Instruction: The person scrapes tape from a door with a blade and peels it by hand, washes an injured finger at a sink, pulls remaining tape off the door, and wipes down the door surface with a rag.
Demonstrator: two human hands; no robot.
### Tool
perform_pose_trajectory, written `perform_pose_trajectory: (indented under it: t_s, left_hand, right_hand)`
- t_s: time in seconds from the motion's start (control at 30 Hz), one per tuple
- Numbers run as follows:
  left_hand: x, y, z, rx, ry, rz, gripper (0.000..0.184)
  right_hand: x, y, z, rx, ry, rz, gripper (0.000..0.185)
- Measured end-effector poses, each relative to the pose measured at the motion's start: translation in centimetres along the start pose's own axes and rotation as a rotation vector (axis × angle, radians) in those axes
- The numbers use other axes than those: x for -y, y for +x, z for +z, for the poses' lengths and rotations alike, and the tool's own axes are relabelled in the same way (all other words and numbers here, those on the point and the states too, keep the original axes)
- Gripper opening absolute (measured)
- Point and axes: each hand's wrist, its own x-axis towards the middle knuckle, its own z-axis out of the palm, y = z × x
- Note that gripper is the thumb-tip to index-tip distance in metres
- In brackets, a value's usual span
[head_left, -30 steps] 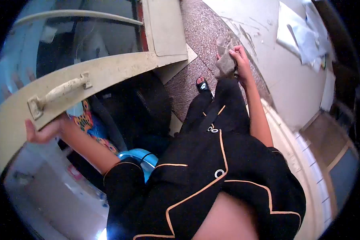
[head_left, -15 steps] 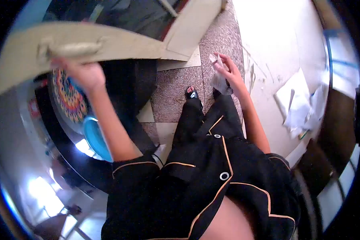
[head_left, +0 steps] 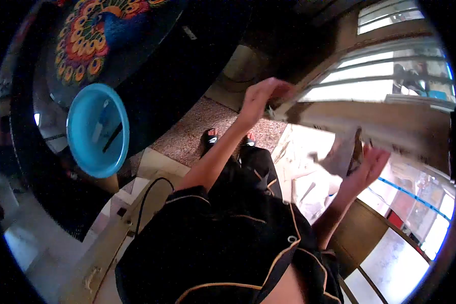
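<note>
My left hand [head_left: 261,99] is raised in front of me, near the end of a wooden window ledge [head_left: 375,124]. Its fingertips are blurred, and I cannot tell whether they touch the wood. Lower and to the right, my right hand [head_left: 369,166] is closed on a crumpled greyish-white sheet [head_left: 342,154], paper or cloth. The sheet hangs from the fingers on their left side, just below the ledge.
A light-blue basin [head_left: 97,130] with a dark strip inside stands on the left, by a black round surface with a peacock picture [head_left: 99,40]. A barred window [head_left: 359,76] is at the upper right. White papers [head_left: 309,190] lie beyond my legs.
My view has turned to the right. My left hand has left the cream panel with the handle and is near the window ledge. The crumpled sheet has moved with my right hand towards the window.
</note>
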Motion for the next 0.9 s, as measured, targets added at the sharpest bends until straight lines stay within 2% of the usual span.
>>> perform_pose_trajectory:
  t_s: [0.07, 0.13, 0.17, 0.23, 0.3, 0.37, 0.43, 0.5, 0.53, 0.67, 0.77, 0.9]
  left_hand:
    - [7.2, -0.2, -5.7, -0.354, -0.010, -0.089, 0.047]
    - [13.6, -0.6, -13.2, -0.567, 0.106, -0.372, 0.044]
    - [16.6, -0.6, -16.8, -0.595, 0.132, -0.537, 0.046]
    - [24.4, -1.3, -25.0, -0.648, -0.014, -0.650, 0.051]
    - [30.0, -0.3, -30.8, -0.766, -0.140, -0.663, 0.056]
    - [34.8, 2.4, -34.5, -0.870, -0.074, -0.651, 0.059]
    - [40.1, 6.0, -40.4, -0.846, -0.140, -0.687, 0.063]
    - [44.0, 8.8, -42.1, -0.830, -0.214, -0.717, 0.067]
    - [43.4, 11.4, -41.6, -0.871, -0.204, -0.638, 0.067]
    - [49.3, 15.4, -46.1, -0.908, -0.258, -0.529, 0.065]
    - [52.6, 14.9, -48.9, -0.941, -0.285, -0.457, 0.064]
    - [54.2, 10.2, -49.4, -1.002, -0.261, -0.446, 0.063]
  right_hand:
    - [-1.5, -0.3, -1.1, -0.196, -0.083, -0.069, 0.035]
    - [-3.3, -0.5, -1.9, -0.440, -0.118, 0.067, 0.032]
    - [-4.5, -0.6, -2.5, -0.531, -0.143, 0.084, 0.032]
    - [-7.4, -0.5, -3.2, -0.584, -0.256, 0.101, 0.032]
    - [-10.4, -1.2, -3.8, -0.596, -0.347, 0.116, 0.031]
    - [-13.9, -1.4, -4.3, -0.590, -0.426, 0.126, 0.031]
    - [-17.8, -2.1, -4.2, -0.565, -0.497, 0.136, 0.031]
    - [-21.3, -2.4, -4.2, -0.533, -0.540, 0.130, 0.031]
    - [-23.0, -2.7, -4.4, -0.516, -0.555, 0.126, 0.031]
    - [-28.0, -3.1, -4.3, -0.465, -0.613, 0.134, 0.031]
    - [-30.0, -3.2, -4.5, -0.431, -0.625, 0.127, 0.031]
    - [-30.6, -3.2, -4.8, -0.377, -0.636, 0.129, 0.031]
